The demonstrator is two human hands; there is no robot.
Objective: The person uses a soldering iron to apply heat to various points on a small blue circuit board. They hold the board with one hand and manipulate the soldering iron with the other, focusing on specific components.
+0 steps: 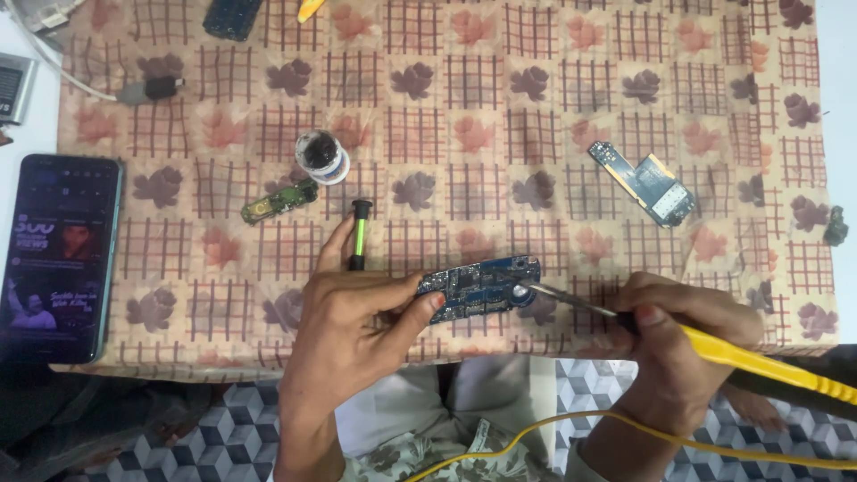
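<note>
Blue circuit board (479,287) held just above the near edge of the desk (553,107), long axis running left to right, tilted slightly up at its right end. Pinched at its left end by the left hand (361,326), thumb and fingers closed on the edge, a green-shafted screwdriver with black ends (358,234) trapped upright among the same fingers. Met from the right by the tip of a yellow-handled soldering iron (750,357), gripped pen-fashion in the right hand (678,344), fingers curled shut round the handle; metal tip touching the board near its right end, at a round pale spot. Iron's axis slanting down to the right, yellow cord (625,428) trailing across the lap below. Left hand nearer the board's body, right hand reaching it only through the tool.

Further out, on the checked leaf-patterned cloth: a small green board (279,200) up and left of the left hand, a small round pot with dark contents (322,156) just beside it. Another blue board with a metal shield (643,182) well apart to the upper right. Smartphone with lit screen (61,254) at the left edge of the desk. Nothing lying between iron tip and board.
</note>
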